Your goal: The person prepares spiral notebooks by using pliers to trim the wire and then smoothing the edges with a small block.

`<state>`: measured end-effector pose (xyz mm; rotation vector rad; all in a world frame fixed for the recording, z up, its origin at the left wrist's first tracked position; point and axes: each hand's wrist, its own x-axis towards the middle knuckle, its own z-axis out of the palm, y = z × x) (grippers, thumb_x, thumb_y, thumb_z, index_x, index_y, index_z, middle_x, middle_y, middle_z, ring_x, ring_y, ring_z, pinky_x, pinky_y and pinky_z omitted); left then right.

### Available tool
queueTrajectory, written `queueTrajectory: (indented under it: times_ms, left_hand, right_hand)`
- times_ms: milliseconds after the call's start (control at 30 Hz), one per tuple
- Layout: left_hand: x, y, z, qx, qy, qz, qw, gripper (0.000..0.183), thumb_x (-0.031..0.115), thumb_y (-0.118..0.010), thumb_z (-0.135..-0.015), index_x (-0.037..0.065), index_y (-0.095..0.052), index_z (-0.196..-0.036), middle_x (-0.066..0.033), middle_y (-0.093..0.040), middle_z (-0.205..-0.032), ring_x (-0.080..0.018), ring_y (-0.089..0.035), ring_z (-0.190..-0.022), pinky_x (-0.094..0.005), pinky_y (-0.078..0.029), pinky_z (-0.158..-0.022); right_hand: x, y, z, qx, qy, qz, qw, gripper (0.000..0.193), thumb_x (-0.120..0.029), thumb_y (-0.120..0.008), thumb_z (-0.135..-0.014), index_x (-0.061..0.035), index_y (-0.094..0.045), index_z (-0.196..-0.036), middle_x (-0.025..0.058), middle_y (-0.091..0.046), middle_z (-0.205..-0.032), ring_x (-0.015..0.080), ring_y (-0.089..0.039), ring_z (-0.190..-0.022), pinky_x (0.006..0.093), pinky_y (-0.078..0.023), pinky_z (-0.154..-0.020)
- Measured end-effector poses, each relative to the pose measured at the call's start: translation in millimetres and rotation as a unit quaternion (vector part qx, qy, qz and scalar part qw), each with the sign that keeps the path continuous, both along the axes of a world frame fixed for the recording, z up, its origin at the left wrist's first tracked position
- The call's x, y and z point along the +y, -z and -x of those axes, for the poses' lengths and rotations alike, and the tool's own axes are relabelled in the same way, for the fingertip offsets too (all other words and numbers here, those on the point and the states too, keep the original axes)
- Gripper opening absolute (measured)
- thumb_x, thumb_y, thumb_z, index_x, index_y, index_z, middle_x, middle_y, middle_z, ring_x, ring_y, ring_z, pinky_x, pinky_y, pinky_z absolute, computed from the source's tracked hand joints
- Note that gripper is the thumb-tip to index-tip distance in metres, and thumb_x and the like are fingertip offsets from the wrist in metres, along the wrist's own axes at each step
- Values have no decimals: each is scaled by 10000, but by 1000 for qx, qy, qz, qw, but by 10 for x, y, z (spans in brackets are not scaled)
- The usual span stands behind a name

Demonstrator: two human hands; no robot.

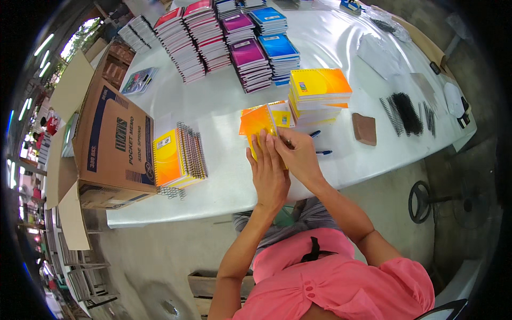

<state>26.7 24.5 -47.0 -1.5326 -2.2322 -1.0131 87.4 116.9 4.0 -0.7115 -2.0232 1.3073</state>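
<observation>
A small yellow-and-orange notebook (259, 120) is tilted up between my hands at the middle of the table's near side. The fingers of my left hand (271, 178) lie long across its cover and hold it; the left thumb is hidden. My right hand (300, 160) is closed, its fingertips pinching the notebook's right edge; whether a wire coil is also in them cannot be made out. More yellow-orange covers (281, 118) lie just behind it. Beyond my right hand rises a stack of yellow notebooks (321, 85). Two blue pens (323, 152) lie beside that hand, partly covered.
At left stand an open cardboard carton (114, 136) and yellow notebooks with wire coils (184, 154). Red notebooks (184, 45), purple notebooks (249, 56) and blue notebooks (278, 48) are piled at the back. A brown block (364, 129) and black wire coils (405, 113) lie right.
</observation>
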Motion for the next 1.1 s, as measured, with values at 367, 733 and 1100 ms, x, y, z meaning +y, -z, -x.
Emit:
queueTrajectory:
  times_ms: [367, 733, 1100]
  left_hand:
    - [-622, -13, 681, -572, 280, 51, 769, 637, 208, -635, -925, -7, -378, -1467, -159, -404, -1510, -236, -306, -1437, -358, -218, -1173]
    - [-142, -282, 72, 154, 76, 251, 953, 609, 240, -591, -927, 58, -357, -1459, -109, -428, -1492, -390, -321, -1407, -565, -258, -1121]
    - [-82, -391, 35, 46, 129, 269, 953, 524, 177, -557, -942, 134, -402, -1440, -145, -573, -1344, -342, -530, -1257, -436, -469, -974]
  right_hand:
    - [257, 685, -523, 69, -183, 199, 960, 257, 0, -700, -854, 21, -629, -1100, 41, -662, -1063, 93, -611, -998, 253, -498, -884]
    - [152, 581, -651, -21, -176, 60, 982, 226, 26, -704, -808, 13, -663, -1030, 53, -704, -924, 117, -641, -851, 262, -516, -792]
    - [3066, 904, -2046, -309, 429, -453, 717, 181, -193, -697, -816, -19, -666, -854, 188, -623, -829, 377, -634, -802, 463, -489, -702]
